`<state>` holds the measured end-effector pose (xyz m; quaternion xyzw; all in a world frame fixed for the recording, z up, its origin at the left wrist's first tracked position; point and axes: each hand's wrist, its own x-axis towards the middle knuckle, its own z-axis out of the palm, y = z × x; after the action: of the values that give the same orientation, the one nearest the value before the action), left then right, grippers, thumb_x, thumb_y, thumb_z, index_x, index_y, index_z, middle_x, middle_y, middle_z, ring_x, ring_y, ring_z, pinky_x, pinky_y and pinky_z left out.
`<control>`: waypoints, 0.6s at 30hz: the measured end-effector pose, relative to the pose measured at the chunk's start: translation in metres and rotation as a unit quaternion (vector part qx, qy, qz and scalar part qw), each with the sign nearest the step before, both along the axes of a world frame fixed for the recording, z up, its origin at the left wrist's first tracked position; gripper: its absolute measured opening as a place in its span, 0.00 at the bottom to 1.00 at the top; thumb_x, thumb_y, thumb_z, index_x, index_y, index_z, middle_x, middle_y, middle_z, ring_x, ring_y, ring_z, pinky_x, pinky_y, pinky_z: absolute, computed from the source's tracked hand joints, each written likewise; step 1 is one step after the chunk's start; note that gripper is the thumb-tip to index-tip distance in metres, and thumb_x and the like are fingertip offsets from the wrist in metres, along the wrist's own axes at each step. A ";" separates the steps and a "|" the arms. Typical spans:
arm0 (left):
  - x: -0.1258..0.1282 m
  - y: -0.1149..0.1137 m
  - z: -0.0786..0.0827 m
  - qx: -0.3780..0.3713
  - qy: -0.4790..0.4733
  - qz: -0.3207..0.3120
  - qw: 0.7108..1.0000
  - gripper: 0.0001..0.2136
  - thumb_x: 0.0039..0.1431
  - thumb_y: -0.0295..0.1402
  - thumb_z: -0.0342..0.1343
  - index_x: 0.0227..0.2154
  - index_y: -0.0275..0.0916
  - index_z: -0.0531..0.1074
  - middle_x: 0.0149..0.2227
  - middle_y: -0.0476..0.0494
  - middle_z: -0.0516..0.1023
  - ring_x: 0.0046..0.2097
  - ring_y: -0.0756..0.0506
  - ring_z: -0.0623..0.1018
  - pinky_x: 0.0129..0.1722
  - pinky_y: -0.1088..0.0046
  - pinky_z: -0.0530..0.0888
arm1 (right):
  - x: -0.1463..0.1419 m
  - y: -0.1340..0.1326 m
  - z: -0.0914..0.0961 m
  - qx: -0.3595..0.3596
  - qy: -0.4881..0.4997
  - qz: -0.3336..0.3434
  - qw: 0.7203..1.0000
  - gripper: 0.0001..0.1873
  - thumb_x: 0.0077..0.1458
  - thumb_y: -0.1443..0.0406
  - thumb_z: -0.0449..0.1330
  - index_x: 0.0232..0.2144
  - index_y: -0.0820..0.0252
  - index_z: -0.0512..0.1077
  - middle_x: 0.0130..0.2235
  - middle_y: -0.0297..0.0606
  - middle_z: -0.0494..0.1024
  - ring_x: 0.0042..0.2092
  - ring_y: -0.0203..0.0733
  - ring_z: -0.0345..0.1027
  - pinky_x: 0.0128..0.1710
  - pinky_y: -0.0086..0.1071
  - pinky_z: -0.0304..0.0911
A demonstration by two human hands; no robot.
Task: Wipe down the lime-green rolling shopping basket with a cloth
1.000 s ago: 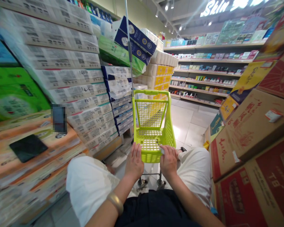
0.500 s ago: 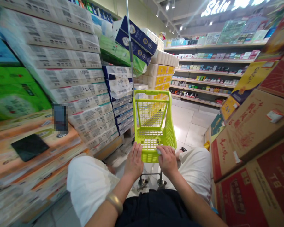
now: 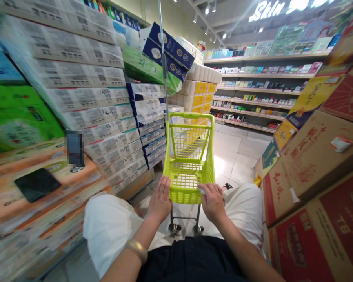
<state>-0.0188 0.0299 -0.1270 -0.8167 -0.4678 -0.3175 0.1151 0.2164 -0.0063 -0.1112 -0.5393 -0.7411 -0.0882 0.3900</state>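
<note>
A small lime-green shopping cart [image 3: 191, 197] with a lattice plastic basket stands between my knees, nothing in its basket. My left hand [image 3: 160, 199] rests at the near left corner, fingers together over the rim. At the near right corner, my right hand [image 3: 213, 199] is closed on a small white cloth or tissue [image 3: 201, 190], pressed against the rim; most of it is hidden under the fingers. A thin metal pole [image 3: 164, 62] rises from the cart's far left side. Below the basket, the cart's casters [image 3: 174, 228] touch the tiled floor.
Wrapped paper packs [image 3: 106, 98] are stacked high on the left. A dark phone-like slab [image 3: 37, 184] and a blurred-out device [image 3: 74, 149] rest on orange packs [image 3: 6, 199]. Cardboard cartons [image 3: 320, 152] wall the right side. Shelves of small products [image 3: 259, 74] line the back.
The cart's near end has shifted slightly left. My left hand has moved a little left, to the outer corner, and my right hand slightly right along the rim, still with the white cloth.
</note>
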 end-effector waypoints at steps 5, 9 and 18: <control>-0.018 0.006 -0.002 0.020 0.001 0.024 1.000 0.32 0.50 0.20 0.46 0.61 0.30 0.51 0.61 0.31 0.61 0.67 0.36 0.56 0.62 0.52 0.65 | -0.025 -0.011 0.003 -0.002 0.005 0.041 0.999 0.24 0.48 0.75 0.51 0.48 0.58 0.70 0.41 0.39 0.73 0.45 0.43 0.63 0.51 0.38 0.54; -0.037 0.012 0.001 0.015 -0.013 0.024 1.000 0.31 0.51 0.19 0.44 0.60 0.30 0.53 0.61 0.31 0.62 0.67 0.37 0.56 0.62 0.51 0.65 | -0.042 -0.022 0.004 0.005 0.034 0.086 0.996 0.26 0.51 0.76 0.48 0.51 0.58 0.68 0.45 0.41 0.73 0.48 0.44 0.63 0.54 0.42 0.55; -0.016 -0.010 0.023 0.002 -0.132 0.040 0.990 0.29 0.50 0.18 0.43 0.57 0.38 0.61 0.59 0.37 0.65 0.65 0.38 0.58 0.63 0.49 0.62 | -0.032 -0.032 0.007 0.064 0.067 0.101 0.991 0.22 0.57 0.75 0.46 0.52 0.56 0.66 0.49 0.41 0.74 0.55 0.43 0.64 0.59 0.45 0.54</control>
<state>-0.0353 0.0196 -0.1043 -0.7480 -0.5103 -0.4192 0.0666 0.1839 -0.0386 -0.1042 -0.4399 -0.7571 -0.0595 0.4793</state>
